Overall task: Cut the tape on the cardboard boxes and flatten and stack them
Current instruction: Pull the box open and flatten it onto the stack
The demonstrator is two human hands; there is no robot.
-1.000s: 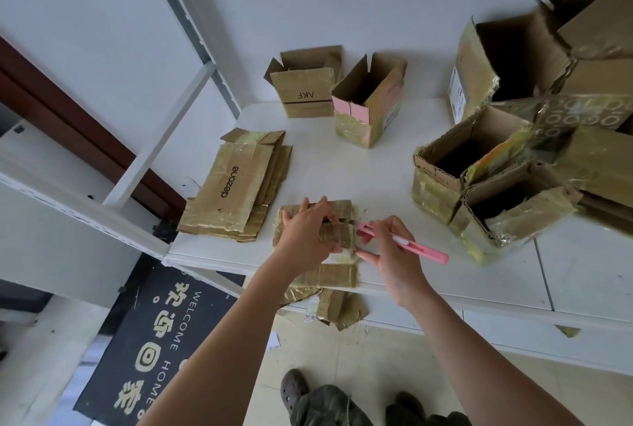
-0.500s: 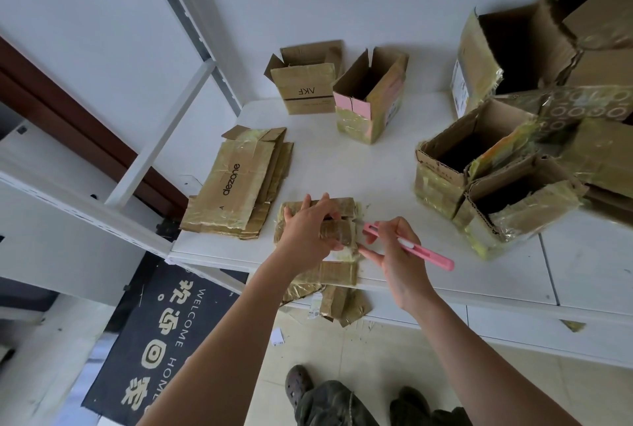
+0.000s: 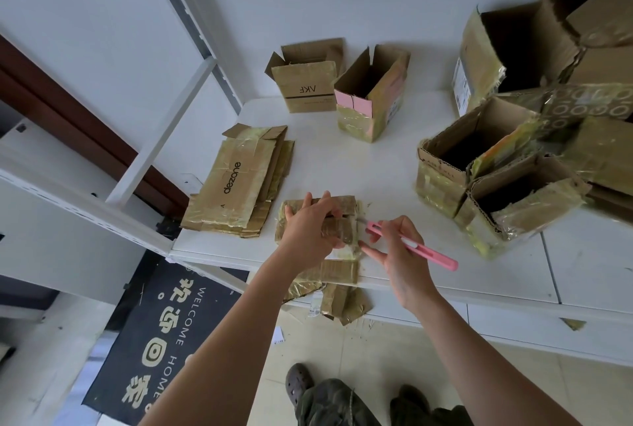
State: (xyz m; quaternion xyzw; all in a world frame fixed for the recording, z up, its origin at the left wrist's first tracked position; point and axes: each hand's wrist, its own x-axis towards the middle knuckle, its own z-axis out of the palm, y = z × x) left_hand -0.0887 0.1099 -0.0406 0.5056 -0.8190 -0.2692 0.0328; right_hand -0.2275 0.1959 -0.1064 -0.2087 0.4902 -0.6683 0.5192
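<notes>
The left hand (image 3: 310,228) presses a small taped box (image 3: 337,232) against the counter (image 3: 359,172) near its front edge, fingers curled over the top. The right hand (image 3: 399,247) has a closed grip on a pink box cutter (image 3: 416,247), blade at the tape just beside the left fingers. A slip could nick them. Part of the box overhangs the edge and could tip off. Open counter lies beyond, between the flattened stack (image 3: 239,182) and uncut boxes (image 3: 493,179).
</notes>
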